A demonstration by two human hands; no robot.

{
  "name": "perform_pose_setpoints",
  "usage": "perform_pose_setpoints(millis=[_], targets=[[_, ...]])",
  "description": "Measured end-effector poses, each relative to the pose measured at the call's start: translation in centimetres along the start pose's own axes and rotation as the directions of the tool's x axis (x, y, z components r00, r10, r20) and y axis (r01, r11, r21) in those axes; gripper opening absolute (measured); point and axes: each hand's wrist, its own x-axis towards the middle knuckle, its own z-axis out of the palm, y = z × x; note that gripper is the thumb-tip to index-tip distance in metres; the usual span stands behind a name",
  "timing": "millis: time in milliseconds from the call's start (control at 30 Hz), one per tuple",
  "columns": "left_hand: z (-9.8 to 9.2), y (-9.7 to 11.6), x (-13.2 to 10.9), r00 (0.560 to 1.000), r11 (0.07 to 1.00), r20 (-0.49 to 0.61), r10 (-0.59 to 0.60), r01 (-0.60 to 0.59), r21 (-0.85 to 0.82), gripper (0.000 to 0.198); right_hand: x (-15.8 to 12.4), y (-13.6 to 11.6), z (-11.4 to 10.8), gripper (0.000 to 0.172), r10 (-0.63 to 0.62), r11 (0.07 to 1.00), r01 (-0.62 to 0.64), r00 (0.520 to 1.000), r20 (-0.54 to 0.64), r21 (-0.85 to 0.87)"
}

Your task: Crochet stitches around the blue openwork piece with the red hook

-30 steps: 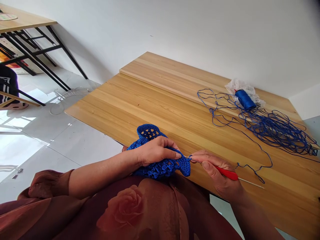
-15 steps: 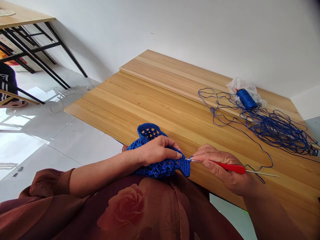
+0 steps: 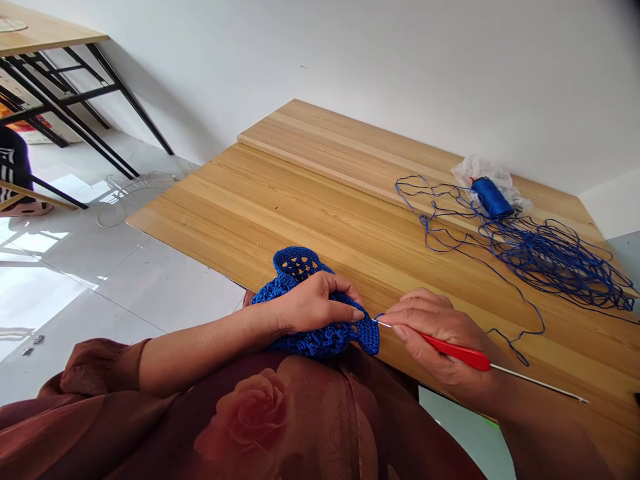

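Note:
Pinched between the thumb and fingers of my left hand (image 3: 323, 300) is a blue crocheted piece (image 3: 315, 339), with a curved openwork part standing up behind the hand. My right hand (image 3: 440, 333) grips a crochet hook (image 3: 463, 355) by its red handle. The hook's thin metal tip touches the right edge of the crochet, close to my left thumb. A blue strand runs from that edge to my right fingers. The hook's other metal end sticks out past my right wrist, pointing down to the right.
On the table's (image 3: 310, 193) right side lies a loose tangle of blue yarn (image 3: 550, 260). Behind it a blue yarn spool (image 3: 493, 197) rests against a clear plastic bag (image 3: 483, 167). A second table (image 3: 55, 33) stands at the far left, with a person's leg (image 3: 15, 167) below it.
The hook has tilted, its rear end swinging down and further to the right as my right hand turned. My left hand and the crocheted piece have barely moved.

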Motion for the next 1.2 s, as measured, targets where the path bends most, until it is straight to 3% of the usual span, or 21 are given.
perform_pose_setpoints(millis=[133, 267, 367, 533, 600, 700, 833, 933, 1067, 1200], targets=[[0.2, 0.0, -0.1, 0.995, 0.99, -0.031, 0.091, -0.087, 0.11, 0.017, 0.3, -1.4, 1.0, 0.016, -0.034, 0.968, 0.017, 0.997, -0.066, -0.249], [0.5, 0.1, -0.1, 0.994, 0.976, -0.089, 0.069, -0.049, 0.213, 0.025, 0.0, -2.1, 2.0, 0.011, -0.102, 0.932, 0.039, 0.983, -0.156, -0.361], [0.7, 0.1, -0.2, 0.991, 0.963, -0.119, 0.069, -0.035, 0.266, 0.028, -0.1, -2.1, 2.3, 0.01, -0.107, 0.934, 0.036, 0.977, -0.184, -0.356], [1.2, -0.1, -0.2, 0.978, 0.958, -0.109, 0.178, -0.147, 0.247, 0.017, 0.6, -1.8, 3.2, 0.024, 0.102, 0.985, -0.112, 0.992, -0.076, -0.134], [1.2, -0.2, -0.2, 0.977, 0.96, -0.092, 0.191, -0.166, 0.224, 0.017, 0.6, -1.6, 3.6, 0.031, 0.048, 0.99, -0.065, 0.99, -0.133, -0.123], [1.0, -0.3, 0.0, 0.98, 0.964, -0.098, 0.174, -0.149, 0.219, 0.019, 0.1, -1.4, 3.4, 0.045, -0.106, 0.948, 0.012, 0.955, -0.278, -0.318], [0.9, -0.1, -0.1, 0.985, 0.97, -0.12, 0.126, -0.097, 0.224, 0.024, -1.0, -1.7, 2.6, 0.029, -0.236, 0.849, 0.077, 0.94, -0.245, -0.522], [1.1, 0.0, -0.3, 0.98, 0.969, -0.155, 0.124, -0.086, 0.231, 0.025, -1.4, -2.2, 2.5, 0.026, -0.253, 0.814, 0.099, 0.948, -0.196, -0.572], [1.1, 0.2, -0.3, 0.964, 0.937, -0.145, 0.222, -0.169, 0.305, 0.015, -1.6, -2.8, 2.3, 0.028, -0.209, 0.845, 0.102, 0.967, -0.148, -0.525], [0.7, 0.8, -0.3, 0.969, 0.934, -0.07, 0.239, -0.209, 0.29, 0.013, -1.4, -2.8, 1.0, 0.03, -0.061, 0.975, 0.036, 0.992, -0.109, -0.221]])
